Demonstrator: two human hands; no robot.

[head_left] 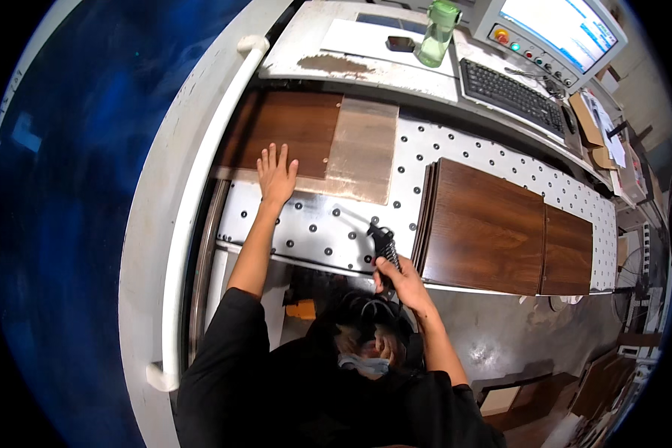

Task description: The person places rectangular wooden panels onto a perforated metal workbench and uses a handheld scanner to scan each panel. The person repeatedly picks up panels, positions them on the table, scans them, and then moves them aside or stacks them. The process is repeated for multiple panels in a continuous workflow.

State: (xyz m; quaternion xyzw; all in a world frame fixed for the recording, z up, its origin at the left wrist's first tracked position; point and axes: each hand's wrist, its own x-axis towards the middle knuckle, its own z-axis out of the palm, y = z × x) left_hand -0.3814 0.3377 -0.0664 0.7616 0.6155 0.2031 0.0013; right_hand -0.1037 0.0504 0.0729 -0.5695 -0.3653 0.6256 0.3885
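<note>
My left hand [277, 178] lies with fingers spread on the near edge of a dark brown wood-grain panel [284, 127]. Beneath that panel, a paler greyish-brown board [364, 149] sticks out to the right and toward me. In my right hand [403, 282] is a black air blow gun [384, 245], fingers wrapped round its grip. Its thin nozzle points up and left over the metal table [306, 237], which is dotted with black round studs. To the right of the blow gun rests a stack of dark brown wood panels [489, 224], with a narrower panel [567, 252] beside it.
A white rail [209, 201] runs along the left, beside a dark blue surface [67, 224]. Behind the table are a green bottle [439, 36], a small black object [400, 44], a keyboard [511, 93] and a monitor with buttons [552, 37]. More boards [530, 399] lie at the lower right.
</note>
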